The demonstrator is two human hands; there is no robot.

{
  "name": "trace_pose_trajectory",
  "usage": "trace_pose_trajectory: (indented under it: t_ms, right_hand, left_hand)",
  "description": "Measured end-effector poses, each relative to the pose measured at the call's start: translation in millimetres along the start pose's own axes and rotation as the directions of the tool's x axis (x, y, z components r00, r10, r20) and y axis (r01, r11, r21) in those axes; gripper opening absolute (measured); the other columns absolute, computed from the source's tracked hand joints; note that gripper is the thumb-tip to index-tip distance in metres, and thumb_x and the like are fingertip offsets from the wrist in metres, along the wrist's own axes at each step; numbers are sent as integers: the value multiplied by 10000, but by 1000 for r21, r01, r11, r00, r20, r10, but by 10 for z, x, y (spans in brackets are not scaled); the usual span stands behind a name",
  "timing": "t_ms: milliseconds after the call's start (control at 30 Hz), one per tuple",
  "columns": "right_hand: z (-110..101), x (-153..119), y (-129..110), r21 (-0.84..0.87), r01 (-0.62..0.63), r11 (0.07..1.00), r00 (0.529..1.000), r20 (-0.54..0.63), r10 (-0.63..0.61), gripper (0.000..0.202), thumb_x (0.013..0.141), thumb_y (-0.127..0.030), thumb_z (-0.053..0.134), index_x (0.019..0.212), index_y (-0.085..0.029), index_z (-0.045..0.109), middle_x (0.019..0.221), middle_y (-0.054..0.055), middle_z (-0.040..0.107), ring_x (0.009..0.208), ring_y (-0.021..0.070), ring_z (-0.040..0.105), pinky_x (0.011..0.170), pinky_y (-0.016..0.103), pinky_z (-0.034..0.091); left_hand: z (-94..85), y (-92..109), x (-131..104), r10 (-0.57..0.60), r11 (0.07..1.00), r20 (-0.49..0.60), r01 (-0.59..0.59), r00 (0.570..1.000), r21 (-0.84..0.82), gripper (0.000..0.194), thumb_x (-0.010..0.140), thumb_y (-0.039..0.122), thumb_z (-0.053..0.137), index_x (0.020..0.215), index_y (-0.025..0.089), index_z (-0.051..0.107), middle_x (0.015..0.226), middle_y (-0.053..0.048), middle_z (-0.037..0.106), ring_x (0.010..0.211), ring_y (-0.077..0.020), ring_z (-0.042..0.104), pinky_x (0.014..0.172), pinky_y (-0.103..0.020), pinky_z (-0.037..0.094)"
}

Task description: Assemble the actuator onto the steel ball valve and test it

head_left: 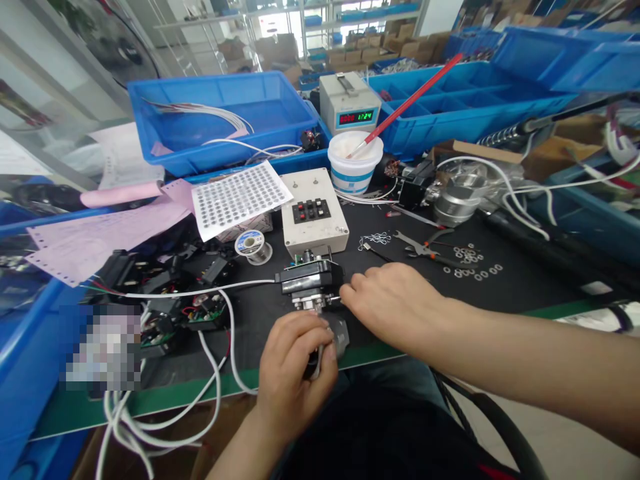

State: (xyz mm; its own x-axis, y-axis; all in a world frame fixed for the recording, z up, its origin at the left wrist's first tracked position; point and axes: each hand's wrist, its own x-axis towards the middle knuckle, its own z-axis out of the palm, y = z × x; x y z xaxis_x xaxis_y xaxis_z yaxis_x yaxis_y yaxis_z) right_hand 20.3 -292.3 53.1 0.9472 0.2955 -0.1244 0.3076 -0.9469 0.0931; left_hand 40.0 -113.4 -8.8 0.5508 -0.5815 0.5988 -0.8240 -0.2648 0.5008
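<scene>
In front of me a black boxy unit (309, 277) with a green circuit board on its far side sits on a metal bracket (309, 301). A white cable (240, 285) runs from it to the left. Below the bracket is a grey metal fitting (341, 333), and my left hand (299, 367) is wrapped round its near end. My right hand (387, 300) has its fingers pinched at the right side of the bracket, by a thin metal pin or screw (334, 300). Its fingertips hide whatever they grip.
Left lie black units with circuit boards (210, 310) and a solder spool (254, 247). Behind stand a switch box (315, 220), a white tub (355, 167) with a red-handled brush and blue bins (220, 100). Pliers (423, 248), clips and washers (465, 267) lie right.
</scene>
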Motion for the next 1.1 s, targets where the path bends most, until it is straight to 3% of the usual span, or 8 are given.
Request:
trace_pose_trajectory:
  t_ms: [167, 300, 400, 567, 733, 833, 1000, 1100]
  right_hand:
    - [543, 109, 23, 204, 30, 979, 994, -111, -7, 150, 897, -256, 456, 843, -192, 580, 740, 18, 629, 670, 182, 609, 526, 260, 355]
    - [964, 244, -82, 447, 82, 891, 983, -181, 0, 218, 928, -261, 399, 871, -150, 577, 778, 27, 633, 738, 127, 597, 633, 214, 386]
    - [933, 233, -108, 460, 73, 885, 988, -154, -2, 237, 937, -290, 377, 887, -168, 574, 798, 22, 630, 748, 129, 596, 632, 217, 376]
    - [486, 107, -74, 159, -52, 986, 994, -85, 67, 256, 920, -361, 393, 800, -214, 565, 720, 2, 618, 641, 159, 598, 486, 259, 248]
    - [202, 119, -98, -1, -53, 999, 998, -38, 53, 195, 885, -327, 473, 752, -215, 561, 656, 13, 609, 557, 188, 589, 447, 298, 140]
    - [362, 194, -97, 68, -36, 997, 998, -39, 39, 212, 894, -339, 455, 759, -212, 558, 666, 9, 616, 574, 183, 591, 450, 288, 181]
    - [982, 366, -179, 424, 107, 899, 976, -217, -14, 477, 963, -391, 164, 770, -174, 543, 680, 20, 618, 613, 131, 580, 530, 243, 328]
    - [1104, 371, -197, 499, 128, 857, 966, -258, 6, 554, 956, -428, 87, 787, -163, 544, 697, 32, 612, 632, 126, 572, 572, 232, 357]
  left_hand:
    - [-69, -188, -176, 0, 996, -84, -7, 997, -85, 230, 720, 24, 512, 888, 178, 546, 865, -41, 576, 898, -189, 549, 769, -372, 487]
    - [-118, -330, -358, -64, 991, -189, 40, 980, -129, 230, 730, 9, 461, 870, 175, 537, 858, -35, 551, 883, -180, 551, 766, -368, 488]
    - [-138, -386, -434, -94, 987, -223, 60, 970, -151, 218, 735, 10, 454, 860, 169, 535, 859, -37, 545, 890, -179, 548, 775, -366, 484]
    - [-150, -344, -348, -34, 985, -183, 3, 982, -171, 209, 713, 0, 502, 866, 134, 552, 866, -49, 561, 889, -177, 541, 781, -354, 481]
    - [-135, -250, -187, 10, 987, -129, -31, 992, -155, 245, 687, -28, 544, 877, 125, 562, 868, -52, 582, 901, -176, 537, 787, -341, 479]
    - [-129, -328, -251, 17, 984, -140, -42, 990, -176, 240, 688, -26, 526, 873, 124, 560, 873, -53, 573, 895, -179, 535, 783, -345, 472]
    - [-123, -561, -501, -100, 953, -273, 14, 957, -302, 204, 717, -17, 441, 826, 128, 534, 868, -58, 532, 911, -191, 520, 786, -360, 450]
    - [-117, -585, -544, -105, 952, -277, 16, 955, -305, 202, 718, -11, 447, 834, 130, 535, 867, -55, 529, 910, -191, 517, 792, -362, 446]
